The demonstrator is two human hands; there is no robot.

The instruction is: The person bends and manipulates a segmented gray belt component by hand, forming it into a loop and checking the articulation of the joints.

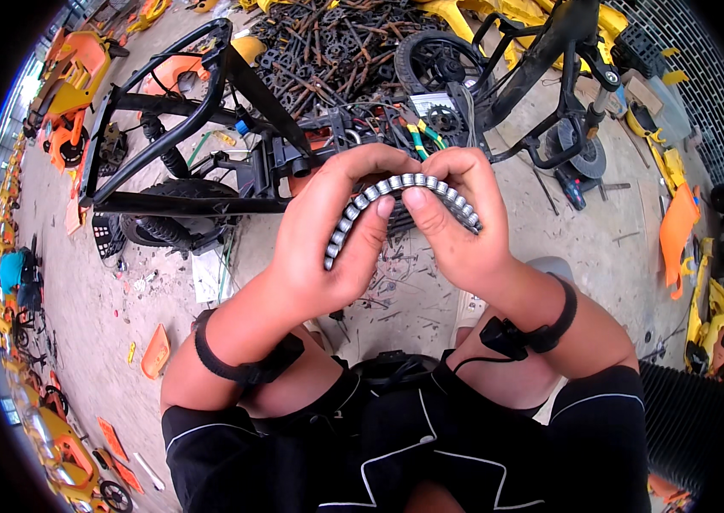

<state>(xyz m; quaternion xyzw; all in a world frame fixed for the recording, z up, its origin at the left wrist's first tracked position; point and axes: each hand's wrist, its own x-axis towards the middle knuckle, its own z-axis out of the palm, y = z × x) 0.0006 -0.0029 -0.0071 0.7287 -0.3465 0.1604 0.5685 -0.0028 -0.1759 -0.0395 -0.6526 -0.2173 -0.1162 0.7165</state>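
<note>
A short length of silver roller chain [395,183] is bent into an arch in front of me, between both hands. My left hand [315,235] is closed round its left stretch, with the thumb on the inner side of the curve. The right stretch lies in my right hand [471,227], which is also closed, its thumb pressed near the top of the arch. Parts of both stretches and some fingertips are hidden. Just beyond my fingers lies a green-and-yellow-handled hand tool [416,139] whose working end I cannot make out.
A black tubular vehicle frame [200,205] with wheels stands on the concrete floor [105,282] beyond my hands. Behind it is a heap of rusty chains and sprockets [319,60]. A cordless power tool [578,186] lies at the right. Orange and yellow body panels line both sides.
</note>
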